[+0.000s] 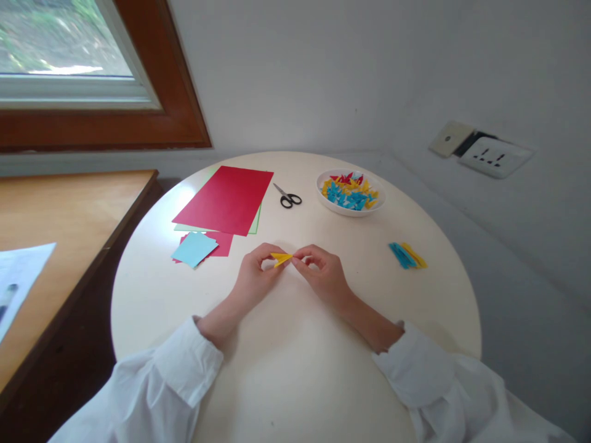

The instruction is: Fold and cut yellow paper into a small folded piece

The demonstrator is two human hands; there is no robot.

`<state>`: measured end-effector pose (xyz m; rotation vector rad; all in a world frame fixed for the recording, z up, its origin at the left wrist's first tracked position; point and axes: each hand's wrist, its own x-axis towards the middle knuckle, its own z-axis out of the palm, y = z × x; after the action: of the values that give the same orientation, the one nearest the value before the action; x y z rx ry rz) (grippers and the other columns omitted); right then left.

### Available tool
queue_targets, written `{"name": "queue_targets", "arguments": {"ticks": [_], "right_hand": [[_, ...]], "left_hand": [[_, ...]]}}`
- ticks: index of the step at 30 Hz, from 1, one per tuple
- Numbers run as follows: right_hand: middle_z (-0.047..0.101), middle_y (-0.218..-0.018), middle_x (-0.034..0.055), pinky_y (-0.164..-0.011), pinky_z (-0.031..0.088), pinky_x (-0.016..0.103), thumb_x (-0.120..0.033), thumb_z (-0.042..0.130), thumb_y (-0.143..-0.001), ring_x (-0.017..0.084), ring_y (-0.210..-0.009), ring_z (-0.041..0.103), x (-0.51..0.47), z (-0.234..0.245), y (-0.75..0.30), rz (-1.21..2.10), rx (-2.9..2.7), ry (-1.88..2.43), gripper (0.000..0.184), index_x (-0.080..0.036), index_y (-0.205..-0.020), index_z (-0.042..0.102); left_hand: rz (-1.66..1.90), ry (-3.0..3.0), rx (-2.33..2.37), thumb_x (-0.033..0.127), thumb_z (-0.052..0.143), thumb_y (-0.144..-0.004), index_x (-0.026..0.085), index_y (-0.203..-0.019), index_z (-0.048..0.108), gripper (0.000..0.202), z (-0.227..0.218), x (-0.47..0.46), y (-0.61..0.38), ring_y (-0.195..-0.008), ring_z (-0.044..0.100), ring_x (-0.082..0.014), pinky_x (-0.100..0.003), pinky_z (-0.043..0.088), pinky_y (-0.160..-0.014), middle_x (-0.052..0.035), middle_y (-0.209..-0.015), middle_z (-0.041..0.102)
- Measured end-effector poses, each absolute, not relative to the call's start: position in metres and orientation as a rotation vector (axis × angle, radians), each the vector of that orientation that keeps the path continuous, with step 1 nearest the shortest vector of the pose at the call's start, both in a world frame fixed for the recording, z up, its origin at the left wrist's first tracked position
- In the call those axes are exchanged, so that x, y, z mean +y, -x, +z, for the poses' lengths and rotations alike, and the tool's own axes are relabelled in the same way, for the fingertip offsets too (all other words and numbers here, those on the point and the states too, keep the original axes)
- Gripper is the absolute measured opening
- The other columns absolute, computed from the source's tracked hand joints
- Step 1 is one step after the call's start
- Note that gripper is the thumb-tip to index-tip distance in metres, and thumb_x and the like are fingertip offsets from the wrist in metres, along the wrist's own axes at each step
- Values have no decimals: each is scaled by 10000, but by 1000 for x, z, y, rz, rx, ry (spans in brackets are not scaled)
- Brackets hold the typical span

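A small folded yellow paper piece [281,258] is pinched between both hands above the round cream table [295,369]. My left hand [256,271] grips its left end with curled fingers. My right hand [321,271] pinches its right tip. Both wrists rest low over the tabletop, white sleeves pushed back.
A large red sheet [226,198] lies over a green one at the back left, with a light blue square [194,248] on a smaller red scrap. Scissors [287,195] and a white bowl [323,195] of folded coloured pieces sit behind. Blue and yellow folded strips [407,255] lie right. A wooden desk [69,221] stands left.
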<state>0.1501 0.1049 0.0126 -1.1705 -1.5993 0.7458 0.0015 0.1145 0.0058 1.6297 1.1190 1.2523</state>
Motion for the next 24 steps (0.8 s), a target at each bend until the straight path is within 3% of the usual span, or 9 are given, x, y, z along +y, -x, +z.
{"name": "queue_targets", "arguments": {"ticks": [7, 14, 24], "right_hand": [[634, -690, 4, -576, 449, 254, -191, 560, -728, 130, -630, 566, 106, 12, -150, 654, -1661, 1158, 40, -189, -696, 584], [617, -686, 13, -574, 443, 269, -147, 535, -723, 144, -644, 560, 106, 13, -155, 429, -1777, 1131, 62, -201, -695, 548], [607, -726, 25, -655, 476, 301, -115, 499, -750, 167, -734, 576, 108, 9, -157, 231, -1921, 1013, 107, -217, -729, 524]], "left_hand": [[1256, -1861, 1186, 221, 592, -729, 181, -748, 595, 44, 8, 111, -1, -729, 568, -153, -282, 449, -688, -38, -766, 618], [1270, -1842, 1099, 237, 597, -740, 182, -866, 599, 137, 15, 107, 1, -836, 577, -167, -302, 443, -782, -53, -867, 629], [1239, -1894, 1140, 168, 548, -749, 189, -781, 625, 86, 11, 111, 4, -822, 576, -167, -304, 448, -761, -47, -843, 623]]}}
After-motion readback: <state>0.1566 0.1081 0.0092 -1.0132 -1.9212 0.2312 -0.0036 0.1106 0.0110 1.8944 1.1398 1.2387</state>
